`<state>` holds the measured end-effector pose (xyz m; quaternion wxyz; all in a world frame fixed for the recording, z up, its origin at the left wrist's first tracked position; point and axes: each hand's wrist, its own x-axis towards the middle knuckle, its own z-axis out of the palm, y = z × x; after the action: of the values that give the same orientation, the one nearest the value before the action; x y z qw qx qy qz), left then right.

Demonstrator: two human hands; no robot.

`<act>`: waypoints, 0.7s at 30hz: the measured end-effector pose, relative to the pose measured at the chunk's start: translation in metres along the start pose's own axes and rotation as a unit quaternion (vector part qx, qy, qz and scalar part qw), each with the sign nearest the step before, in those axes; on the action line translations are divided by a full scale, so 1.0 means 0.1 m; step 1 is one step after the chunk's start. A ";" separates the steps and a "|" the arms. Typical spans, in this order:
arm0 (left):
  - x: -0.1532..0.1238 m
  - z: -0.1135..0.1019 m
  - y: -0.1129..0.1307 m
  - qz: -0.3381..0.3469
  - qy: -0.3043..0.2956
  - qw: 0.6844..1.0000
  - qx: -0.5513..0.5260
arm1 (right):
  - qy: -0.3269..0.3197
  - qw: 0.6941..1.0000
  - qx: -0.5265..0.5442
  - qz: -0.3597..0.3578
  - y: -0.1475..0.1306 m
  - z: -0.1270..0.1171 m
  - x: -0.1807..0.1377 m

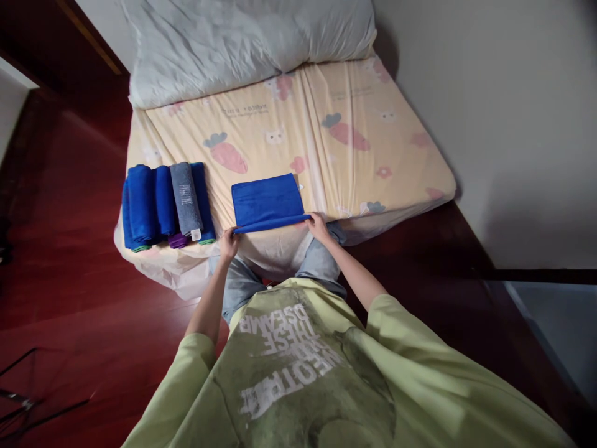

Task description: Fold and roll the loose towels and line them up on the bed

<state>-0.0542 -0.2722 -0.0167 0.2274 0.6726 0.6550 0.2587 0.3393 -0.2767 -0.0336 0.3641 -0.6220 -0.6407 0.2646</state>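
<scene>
A blue towel (267, 198) lies spread on the bed near its front edge, with its near edge turned over in a narrow roll. My left hand (229, 242) pinches the left end of that roll. At the opposite end, my right hand (318, 228) has its fingers closed on the right corner. To the left, several rolled towels (142, 202) lie side by side, mostly blue. Among them is a grey towel (185, 193) with pale lettering and a white tag. A bit of purple cloth (178, 241) shows beneath.
The bed (396, 162) has a yellow sheet printed with carrots. A pale quilt (242, 43) is heaped at its far end. A wall (504, 124) stands to the right. Thin black stand legs (28, 404) rest on the red floor (69, 267) at lower left.
</scene>
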 end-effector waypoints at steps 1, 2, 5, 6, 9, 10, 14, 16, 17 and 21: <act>0.02 0.01 0.01 -0.012 0.009 1.000 -0.002 | 0.005 1.000 0.007 0.021 0.00 0.01 0.02; 0.03 0.01 0.02 -0.022 0.019 1.000 -0.005 | 0.009 0.999 0.013 0.041 -0.01 0.02 0.03; 0.07 0.04 0.02 -0.033 0.045 0.998 -0.024 | 0.024 0.996 0.023 0.078 -0.02 0.05 0.06; 0.07 0.05 0.01 -0.033 0.050 0.998 -0.030 | 0.029 0.996 0.024 0.081 -0.02 0.06 0.06; 0.07 0.08 -0.02 -0.033 0.043 0.998 -0.042 | 0.033 0.996 0.022 0.078 -0.01 0.07 0.06; 0.07 0.08 -0.03 -0.033 0.039 0.998 -0.044 | 0.032 0.996 0.021 0.076 -0.01 0.07 0.06; 0.10 0.10 -0.04 -0.036 0.035 0.998 -0.045 | 0.029 0.997 0.015 0.068 0.00 0.08 0.10; 0.12 0.12 -0.03 -0.041 0.044 0.998 -0.037 | 0.032 0.997 0.008 0.071 0.01 0.09 0.12; 0.12 0.13 -0.03 -0.043 0.049 0.997 -0.030 | 0.032 0.997 0.006 0.071 0.01 0.09 0.13; 0.13 0.16 0.01 -0.044 0.060 0.997 -0.004 | 0.029 0.998 -0.003 0.062 0.03 0.08 0.15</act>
<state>-0.0430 -0.2593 -0.0278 0.2014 0.6254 0.6957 0.2904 0.3349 -0.2606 -0.0387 0.3634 -0.6689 -0.5913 0.2662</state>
